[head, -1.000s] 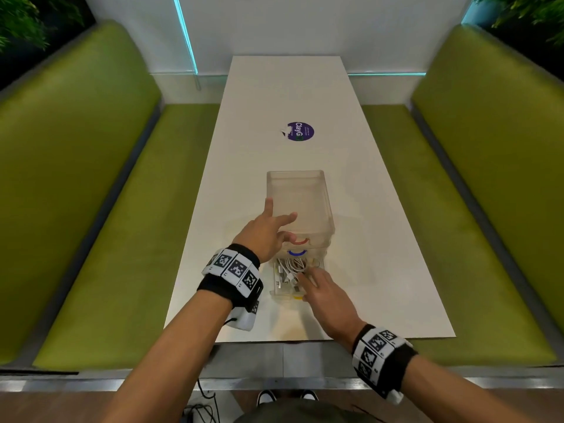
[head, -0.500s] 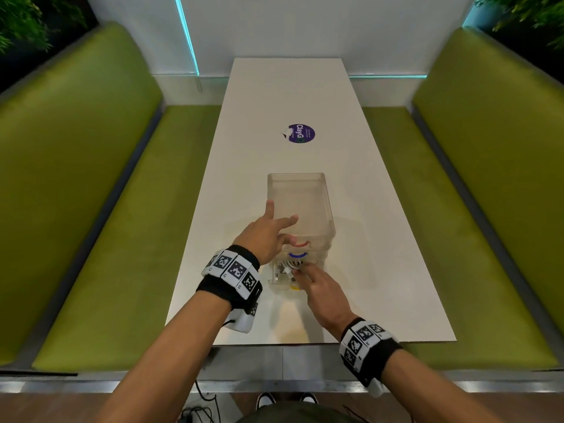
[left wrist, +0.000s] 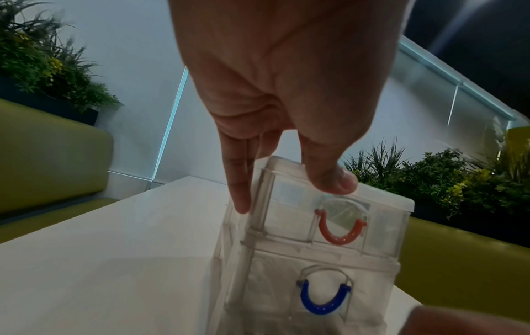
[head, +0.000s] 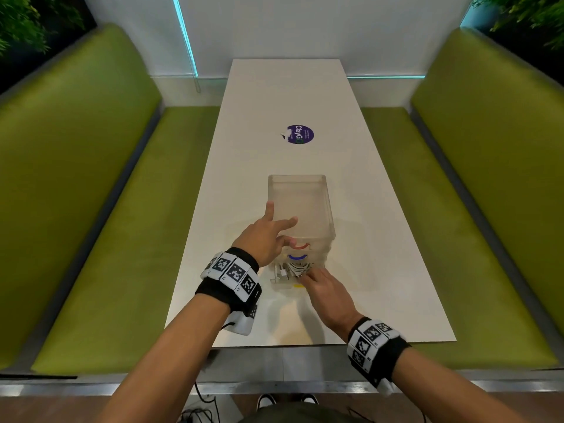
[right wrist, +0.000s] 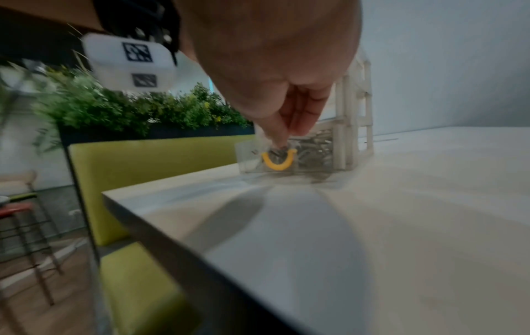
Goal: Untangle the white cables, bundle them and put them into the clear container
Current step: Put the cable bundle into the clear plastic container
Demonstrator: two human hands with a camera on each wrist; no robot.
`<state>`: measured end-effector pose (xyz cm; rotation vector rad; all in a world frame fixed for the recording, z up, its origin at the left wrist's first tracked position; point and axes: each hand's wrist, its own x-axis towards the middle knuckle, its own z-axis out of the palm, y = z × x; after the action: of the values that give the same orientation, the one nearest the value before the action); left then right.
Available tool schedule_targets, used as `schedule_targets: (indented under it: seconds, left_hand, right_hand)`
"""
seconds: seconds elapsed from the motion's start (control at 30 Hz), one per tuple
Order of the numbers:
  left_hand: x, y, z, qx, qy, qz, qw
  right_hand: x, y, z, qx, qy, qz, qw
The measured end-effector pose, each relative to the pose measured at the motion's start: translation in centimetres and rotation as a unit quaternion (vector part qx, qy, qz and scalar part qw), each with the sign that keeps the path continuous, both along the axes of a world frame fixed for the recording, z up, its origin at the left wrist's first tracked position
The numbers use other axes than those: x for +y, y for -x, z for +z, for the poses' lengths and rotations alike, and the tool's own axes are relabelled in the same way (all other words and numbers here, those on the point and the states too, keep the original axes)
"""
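A clear container (head: 300, 203) of stacked drawers stands on the white table (head: 381, 245). My left hand (head: 279, 227) rests on its near left corner, thumb (left wrist: 329, 179) on the top edge and straight fingers (left wrist: 239, 195) down its left side. The bottom drawer (head: 282, 277), the one with the yellow handle (right wrist: 277, 162), sticks out toward me and holds the white cables (head: 297, 267) in a loose heap. At that drawer's front wall my right hand (head: 316, 277) pinches the edge, thumb outside just above the handle and fingers (right wrist: 304, 122) inside by the cables (right wrist: 312, 145).
The drawers with the red handle (left wrist: 339, 233) and blue handle (left wrist: 324, 299) are pushed in. A round purple sticker (head: 300, 134) lies farther up the table. Green benches (head: 122, 239) (head: 457, 209) flank both long sides. The table's near edge runs just behind my wrists.
My right hand has moved forward toward the container, and the yellow-handled drawer has slid partly in, so less of the cables shows. My left hand has stayed on the container.
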<state>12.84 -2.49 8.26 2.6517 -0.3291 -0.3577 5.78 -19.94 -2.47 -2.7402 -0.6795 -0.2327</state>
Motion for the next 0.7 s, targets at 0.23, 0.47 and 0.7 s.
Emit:
schedule_targets:
  seconds: [0.23, 0.47, 0.7]
  left_hand:
    - [0.0, 0.1, 0.1, -0.008, -0.004, -0.006, 1.000]
    - [0.0, 0.1, -0.2, -0.014, -0.003, -0.006, 1.000]
    - [0.1, 0.0, -0.2, -0.015, -0.002, -0.012, 1.000]
  right_hand:
    - [0.8, -1.7, 1.1, 0.026, 0.022, -0.033, 0.999]
    - [0.3, -0.2, 0.2, 0.117, 0.021, 0.007, 0.993]
    - [1.5, -2.4, 0.8, 0.182, -0.021, -0.043, 0.982]
